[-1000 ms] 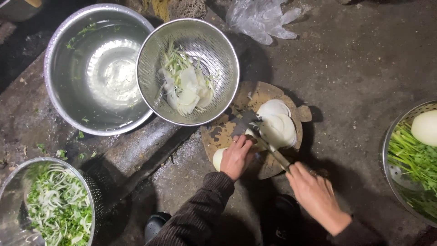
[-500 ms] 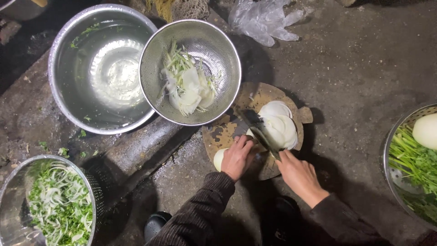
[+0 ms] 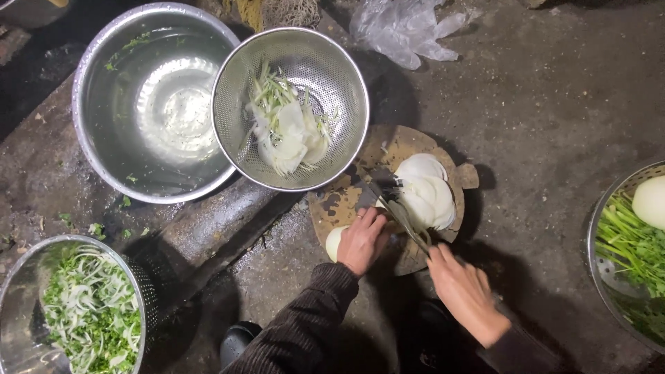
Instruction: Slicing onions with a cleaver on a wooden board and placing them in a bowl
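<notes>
Far left, bowl of mixed greens (image 3: 69,312) on the ground, well apart from the work. Above it a large empty bowl (image 3: 156,104), and touching its rim a colander (image 3: 291,104) with sliced onion and green strips inside. The colander overhangs the board's (image 3: 332,208) upper left edge.

Left hand (image 3: 361,240): grip pressed down over an onion piece (image 3: 334,242) at the board's near left edge, fingers curled, tips close to the knife (image 3: 391,208). Risk: the piece sits at the very rim and looks wet and rounded; if it rolls or slips, the fingertips meet the blade.

Right hand (image 3: 465,294): grip closed round the knife handle, blade running up and left across the board. Light is poor, so the edge is hard to follow. The board is small and lies on rough ground; it could rock under pressure.

Onion slices (image 3: 424,190): white, thin, glossy, fanned in an overlapping pile on the board's right half, just beside the blade. They could slide off onto the dirt.

Far right, bowl with green stalks (image 3: 630,249) and a whole onion (image 3: 651,201).
</notes>
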